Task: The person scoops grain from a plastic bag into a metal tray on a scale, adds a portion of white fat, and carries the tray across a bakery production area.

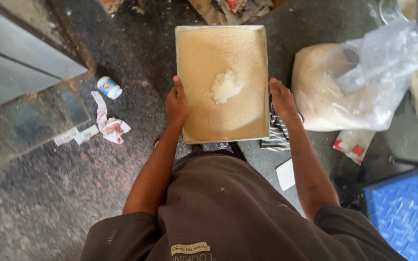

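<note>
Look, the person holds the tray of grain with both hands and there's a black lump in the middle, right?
Not quite. The head view shows both hands, left hand and right hand, gripping the tray of grain, but the lump in the middle is white, not black.

The tray (221,30) has pale white walls, filled with tan grain and a whitish clump (225,86). Brown shirt (228,208). Clear bag (359,82), beige inside. Blue chequered plate (407,212). Black-and-white striped cloth (279,133). White jar (109,87), blue label. Speckled dark grey floor (49,193).
</note>
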